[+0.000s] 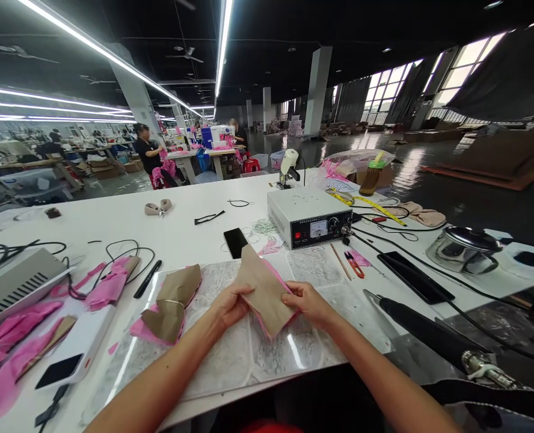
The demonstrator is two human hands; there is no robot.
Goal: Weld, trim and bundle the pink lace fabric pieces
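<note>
Fabric pc (267, 291): tan face up, pink at edges, held over marbled mat (226, 358); can't tell if bottom corner touches. L hand (233, 305) pinches it approx 9 o'clock, R hand (307, 300) approx 3; thumbs on top, both grips closed on cloth. Judgmt: light, even tension best; pulling prob. skews layers. Sq up pink w/ tan, esp. at 6 o'clock where pink peeks out; shift one hand at a time. Banded bundle (174, 300) at 9, apart: don't let pc snag it. Snips (354, 264) btw 2 & 3; black handpiece (429, 328) past R hand, btw 3 & 4: mind forearm. Phone (235, 242) approx 11, meter box (312, 216) at 1.
</note>
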